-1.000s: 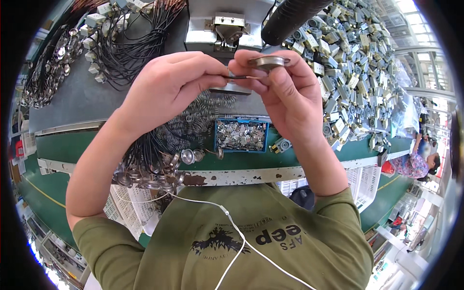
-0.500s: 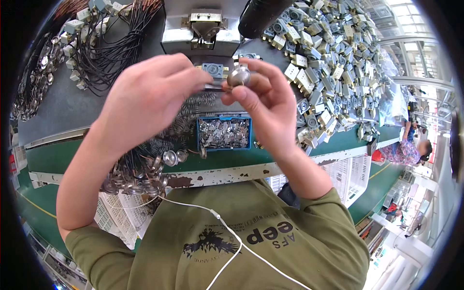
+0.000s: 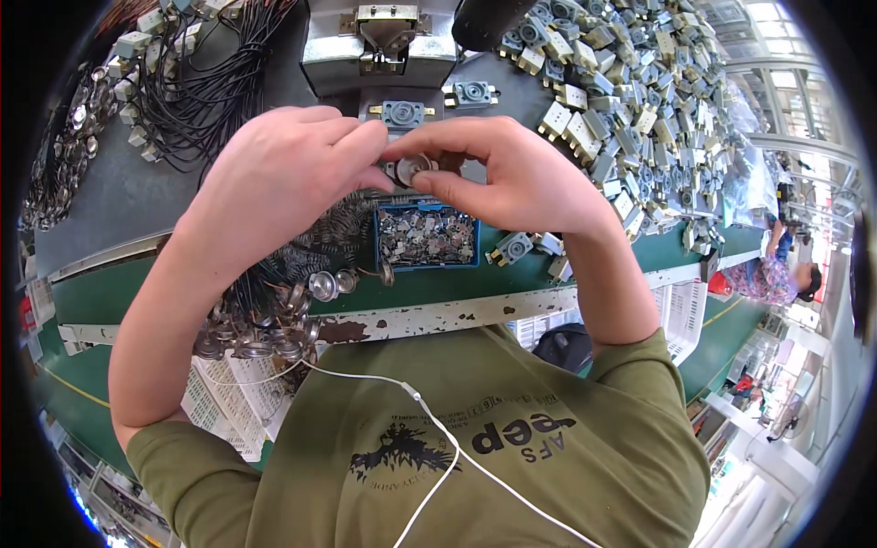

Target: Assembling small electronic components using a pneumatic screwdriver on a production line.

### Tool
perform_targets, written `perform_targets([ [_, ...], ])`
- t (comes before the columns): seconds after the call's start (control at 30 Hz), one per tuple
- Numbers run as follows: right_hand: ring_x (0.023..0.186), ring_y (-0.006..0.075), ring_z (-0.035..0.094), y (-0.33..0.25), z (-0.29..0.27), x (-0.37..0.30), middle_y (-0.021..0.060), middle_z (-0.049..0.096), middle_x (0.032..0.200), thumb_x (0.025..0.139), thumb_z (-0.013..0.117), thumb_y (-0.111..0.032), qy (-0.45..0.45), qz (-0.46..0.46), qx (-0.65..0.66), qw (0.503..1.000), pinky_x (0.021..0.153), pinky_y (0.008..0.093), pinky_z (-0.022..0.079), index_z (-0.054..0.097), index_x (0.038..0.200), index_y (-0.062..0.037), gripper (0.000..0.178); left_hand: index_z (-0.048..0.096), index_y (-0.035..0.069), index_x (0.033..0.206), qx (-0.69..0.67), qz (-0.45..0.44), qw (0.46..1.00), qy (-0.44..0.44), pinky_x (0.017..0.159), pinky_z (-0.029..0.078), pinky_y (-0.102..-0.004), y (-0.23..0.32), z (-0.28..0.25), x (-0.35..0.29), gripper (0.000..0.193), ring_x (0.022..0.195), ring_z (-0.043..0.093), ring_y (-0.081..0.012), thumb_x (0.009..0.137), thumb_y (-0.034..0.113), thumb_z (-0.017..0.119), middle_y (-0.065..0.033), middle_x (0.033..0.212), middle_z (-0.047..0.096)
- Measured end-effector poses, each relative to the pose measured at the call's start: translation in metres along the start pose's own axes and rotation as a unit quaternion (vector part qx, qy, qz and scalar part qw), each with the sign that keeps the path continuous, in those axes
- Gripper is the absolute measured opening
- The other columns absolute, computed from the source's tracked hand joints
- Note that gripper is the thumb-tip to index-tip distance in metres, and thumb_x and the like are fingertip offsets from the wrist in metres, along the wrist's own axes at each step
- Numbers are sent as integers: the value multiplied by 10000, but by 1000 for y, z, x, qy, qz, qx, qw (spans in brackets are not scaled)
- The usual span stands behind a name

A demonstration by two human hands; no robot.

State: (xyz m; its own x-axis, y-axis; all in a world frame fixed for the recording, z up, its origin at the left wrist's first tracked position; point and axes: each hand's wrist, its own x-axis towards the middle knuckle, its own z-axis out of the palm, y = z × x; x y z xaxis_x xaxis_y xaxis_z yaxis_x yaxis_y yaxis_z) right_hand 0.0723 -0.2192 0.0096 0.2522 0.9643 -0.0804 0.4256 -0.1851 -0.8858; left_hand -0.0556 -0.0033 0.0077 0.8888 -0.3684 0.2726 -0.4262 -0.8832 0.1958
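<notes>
Between my hands is a small round metal cap, its hollow face toward me. My right hand pinches it with the thumb in front and the fingers curled over its far side. My left hand is closed at the cap's left edge, thumb and fingertips close together. What those left fingers grip is mostly hidden. Just beyond my hands lies a grey switch-like block with brass prongs. A second such block is right of it. Below the cap stands a blue bin of small metal pieces.
A metal press fixture stands at the back, beside a dark cylinder. Grey blocks heap on the right. Black wires lie at the left. Springs and round metal caps sit near the table's front edge.
My right hand has turned over, its back now facing up and its elbow farther out. The metal cap has moved left and toward me, up against my left fingertips.
</notes>
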Motion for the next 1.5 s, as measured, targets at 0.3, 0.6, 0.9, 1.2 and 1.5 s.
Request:
perform_targets([
  [0.3, 898, 75, 636, 32, 12, -27, 52, 716, 1111, 1020, 645, -71, 244, 54, 39, 967, 803, 238, 526, 614, 1399, -43, 382, 649, 179, 1203, -53, -7, 993, -103, 697, 511, -421, 2, -9, 3, 356, 747, 674, -281, 869, 246, 750, -58, 764, 659],
  [0.6, 873, 125, 666, -14, 1, 0, 95, 728, 1127, 1010, 637, -104, 420, -173, 103, 885, 725, 281, 544, 621, 1339, -14, 341, 634, 149, 1229, -110, -168, 964, -171, 732, 546, -474, -32, 16, 35, 301, 848, 699, -371, 967, 292, 672, -155, 880, 723],
  [0.9, 1003, 203, 679, -24, -36, 48, 198, 651, 1204, 966, 737, -129, 538, -313, -5, 782, 852, 352, 558, 370, 1495, 17, 660, 652, 195, 1266, -101, -144, 978, -109, 749, 557, -472, -35, 34, 28, 303, 869, 705, -368, 982, 299, 653, -140, 911, 736],
  [1.2, 883, 173, 681, -36, -35, 66, 163, 676, 1107, 953, 753, -107, 494, -281, 46, 822, 751, 313, 558, 430, 1413, 16, 576, 647, 212, 1280, -81, -129, 984, -89, 728, 566, -461, -40, 41, 24, 299, 858, 717, -338, 993, 294, 629, -128, 880, 736],
  [1.5, 764, 144, 682, -61, -32, 80, 127, 701, 1011, 941, 769, -85, 434, -260, 79, 859, 651, 275, 558, 490, 1332, 16, 491, 618, 205, 1282, -78, -147, 979, -115, 706, 561, -459, -33, 37, 23, 300, 852, 722, -325, 999, 305, 616, -111, 854, 721],
])
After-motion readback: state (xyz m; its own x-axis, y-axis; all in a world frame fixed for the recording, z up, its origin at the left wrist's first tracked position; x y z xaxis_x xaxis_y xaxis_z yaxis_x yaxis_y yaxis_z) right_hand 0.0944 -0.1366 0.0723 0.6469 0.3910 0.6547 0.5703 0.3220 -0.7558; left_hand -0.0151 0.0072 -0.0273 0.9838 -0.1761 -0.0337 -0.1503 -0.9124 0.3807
